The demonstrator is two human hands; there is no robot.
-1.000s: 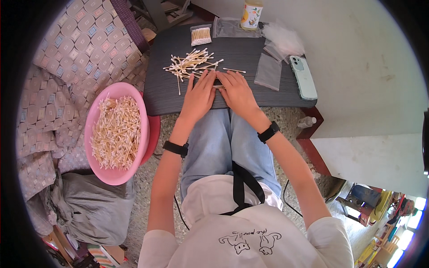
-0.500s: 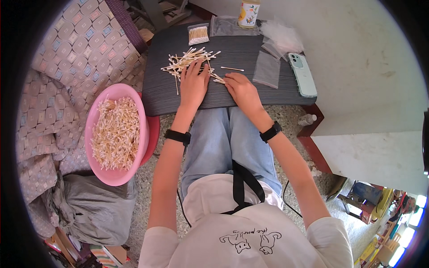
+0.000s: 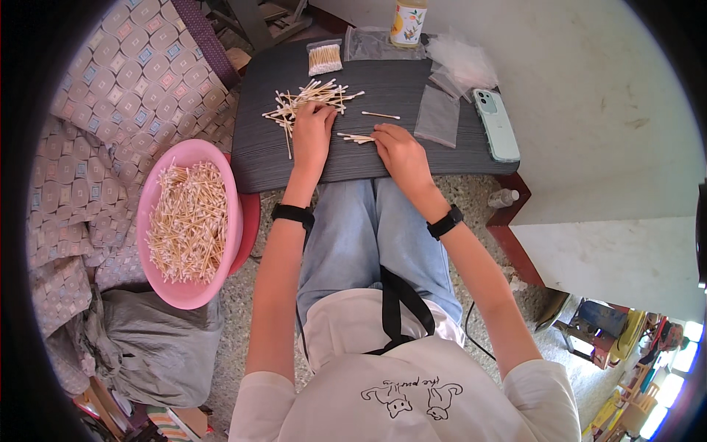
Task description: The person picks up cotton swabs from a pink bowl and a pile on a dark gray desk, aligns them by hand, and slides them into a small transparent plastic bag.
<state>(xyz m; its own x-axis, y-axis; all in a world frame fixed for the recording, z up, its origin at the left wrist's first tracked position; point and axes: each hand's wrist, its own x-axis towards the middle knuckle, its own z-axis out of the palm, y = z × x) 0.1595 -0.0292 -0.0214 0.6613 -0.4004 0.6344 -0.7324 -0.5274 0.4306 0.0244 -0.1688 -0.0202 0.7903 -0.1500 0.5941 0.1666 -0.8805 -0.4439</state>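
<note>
A loose pile of cotton swabs [image 3: 294, 103] with wooden sticks lies on the dark table. My left hand [image 3: 312, 140] is at the near side of this pile, its fingers bent and closed on swabs there; its fingertips are partly hidden. In my right hand [image 3: 403, 151] a small bunch of swabs [image 3: 356, 138] is pinched, their ends pointing left, low over the table. A single swab [image 3: 381, 115] lies apart, just beyond my right hand. Farther back stands a clear bag packed with swabs [image 3: 325, 57].
A pink basin [image 3: 234, 221] heaped with swabs stands left of the table [image 3: 258, 162]. On the table's right are a clear bag [image 3: 437, 116], more plastic bags [image 3: 464, 62] and a pale green phone [image 3: 497, 125]. A bottle [image 3: 408, 23] stands at the back.
My left hand has drawn its fingers in and shifted slightly left, away from the bunch. The bunch in my right hand now shows more plainly, apart from the pile.
</note>
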